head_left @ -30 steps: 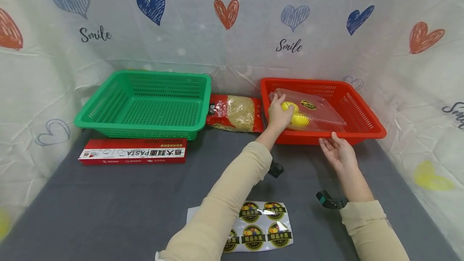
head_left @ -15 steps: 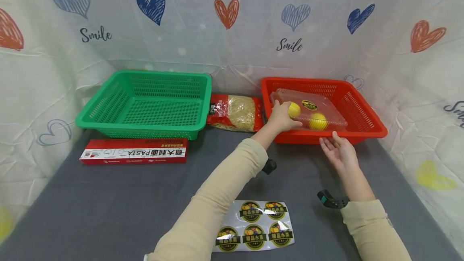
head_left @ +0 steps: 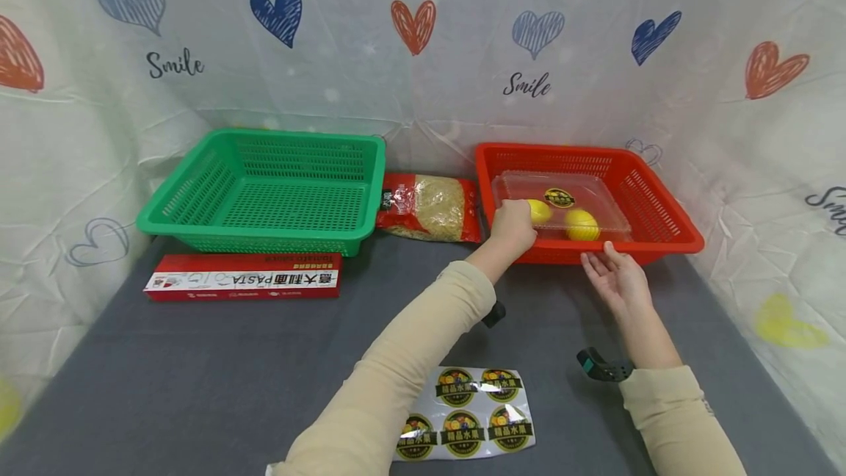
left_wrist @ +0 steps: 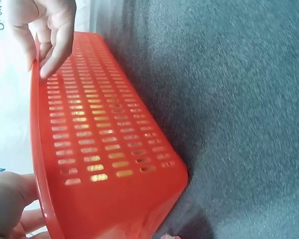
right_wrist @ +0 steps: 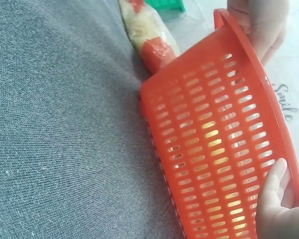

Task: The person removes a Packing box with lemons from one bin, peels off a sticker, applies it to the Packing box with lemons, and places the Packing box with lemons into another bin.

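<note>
A clear plastic clamshell box point(head_left: 598, 197) with yellow fruit, possibly lemons, and a round dark sticker point(head_left: 559, 198) lies inside the red basket point(head_left: 667, 244). Reaching over the basket's near-left corner, my left hand point(head_left: 512, 229) grips the box's left end; its fingertips are hidden in the head view. In the left wrist view, the same hand's fingers point(left_wrist: 32, 219) show behind the rim. My right hand point(head_left: 621, 281) holds the basket's front rim, palm up, thumb at the edge. Yellow shows through the basket's slots in both wrist views.
A green basket point(head_left: 264, 230) stands at the left, with a red pasta box point(head_left: 244, 276) in front. Between the baskets lies a bag of pasta point(head_left: 436, 206). A sheet of round stickers point(head_left: 463, 413) lies near the front, partly under my left forearm.
The clear box has settled flatter and lower in the red basket, and the fruit has rolled to the right. My left hand has turned knuckles up. My right hand has stayed at the rim.
</note>
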A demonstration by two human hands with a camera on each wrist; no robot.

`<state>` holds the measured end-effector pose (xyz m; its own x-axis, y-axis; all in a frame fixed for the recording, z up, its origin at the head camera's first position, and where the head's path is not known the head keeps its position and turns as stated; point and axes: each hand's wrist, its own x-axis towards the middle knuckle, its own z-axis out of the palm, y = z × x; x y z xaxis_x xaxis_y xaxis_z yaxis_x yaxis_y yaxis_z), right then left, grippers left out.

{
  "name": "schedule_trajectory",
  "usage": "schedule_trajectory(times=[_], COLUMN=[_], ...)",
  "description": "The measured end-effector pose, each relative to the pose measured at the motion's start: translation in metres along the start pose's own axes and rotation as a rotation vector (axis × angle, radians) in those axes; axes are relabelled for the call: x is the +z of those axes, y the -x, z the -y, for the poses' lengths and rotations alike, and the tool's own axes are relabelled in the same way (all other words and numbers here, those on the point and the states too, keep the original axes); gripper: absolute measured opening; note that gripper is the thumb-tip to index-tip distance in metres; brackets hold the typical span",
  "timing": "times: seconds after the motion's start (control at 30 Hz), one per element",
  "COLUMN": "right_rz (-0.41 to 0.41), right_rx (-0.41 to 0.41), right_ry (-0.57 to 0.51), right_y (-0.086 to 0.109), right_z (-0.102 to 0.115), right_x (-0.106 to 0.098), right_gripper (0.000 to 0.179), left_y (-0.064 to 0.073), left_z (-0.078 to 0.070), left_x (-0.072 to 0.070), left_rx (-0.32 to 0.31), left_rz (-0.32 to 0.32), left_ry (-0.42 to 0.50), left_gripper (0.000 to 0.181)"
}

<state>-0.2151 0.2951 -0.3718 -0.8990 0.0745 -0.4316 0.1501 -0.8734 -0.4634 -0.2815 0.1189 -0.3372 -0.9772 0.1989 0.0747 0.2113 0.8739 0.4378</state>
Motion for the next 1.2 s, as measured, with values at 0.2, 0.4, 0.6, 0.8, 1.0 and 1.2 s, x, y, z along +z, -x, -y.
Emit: schedule_trajectory(times=[0.2,0.4,0.6,0.8,1.0,1.2], right_rz=[-0.005,0.011,0.056,0.091,0.138,0.237], right_rx=[0.008,0.068,0.090,0.096,0.095,0.068], right_ry=[-0.012,-0.001,0.122,0.248,0.367,0.539], right_y=[-0.002,0.002,0.002,0.005,0.010,0.014], right_z=[0.001,0.005,0.009,0.008,0.004,-0.003], right_x=[0.000,0.000,-0.002,-0.006,-0.006,-0.004], right_gripper=[0.079,0.080,0.066,0.016,0.010,0.016], left_y=[0.001,0.002,0.004,0.012,0.019,0.032], left_z=[0.002,0.004,0.010,0.024,0.041,0.058], left_x=[-0.002,0.000,-0.006,-0.011,-0.018,-0.027], left_rx=[-0.001,0.035,0.104,0.217,0.316,0.439], left_rz=[-0.003,-0.019,-0.011,0.001,0.031,0.103], left_ry=[0.068,0.026,0.079,0.121,0.152,0.166], left_gripper=[0.016,0.016,0.033,0.041,0.040,0.040])
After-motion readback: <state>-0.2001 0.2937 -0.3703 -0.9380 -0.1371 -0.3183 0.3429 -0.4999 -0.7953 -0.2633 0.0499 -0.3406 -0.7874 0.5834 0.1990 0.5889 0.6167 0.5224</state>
